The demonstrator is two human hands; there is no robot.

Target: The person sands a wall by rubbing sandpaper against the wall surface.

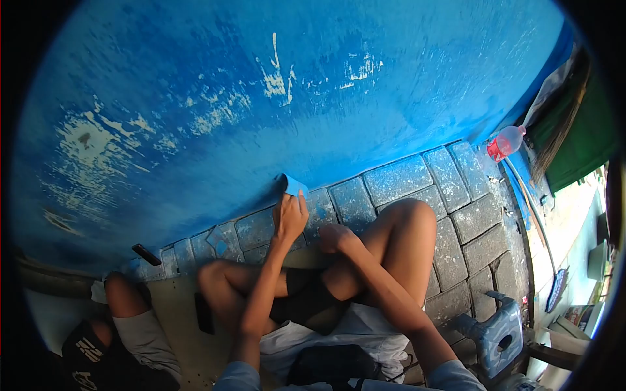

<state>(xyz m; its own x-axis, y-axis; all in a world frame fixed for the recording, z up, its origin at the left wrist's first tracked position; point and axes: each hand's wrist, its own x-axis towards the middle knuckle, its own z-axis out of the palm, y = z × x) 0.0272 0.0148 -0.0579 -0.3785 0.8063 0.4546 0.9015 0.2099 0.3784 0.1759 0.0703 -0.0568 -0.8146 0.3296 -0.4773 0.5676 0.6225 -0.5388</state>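
A: How far along does the work on the wall [404,117] look?
B: Partway, I'd judge. Pale patches [88,143] are bared at the left, with thinner scrapes across the middle and upper part, but blue covers most of the surface.
A: So what seems left?
B: Most of that blue, if the baring is meant to spread; the pictures don't settle how much should come off. The lower band near the paving [398,182] shows hardly any pale marks.
A: And the hands?
B: The left hand [291,215] is grasping a small blue sheet [296,185], pinched between thumb and fingers. The right hand [334,238] is curled in front of the knee; I can't tell whether anything is inside it.
A: Where is the sheet exactly?
B: At the foot of the wall, above the paving. Whether it touches the paint, I can't tell.
A: How does it look?
B: Bent over into a curve, light blue on the outside, dark within the fold. It seems thin and bendy, perhaps an abrasive sheet, though its grain is too small to make out.
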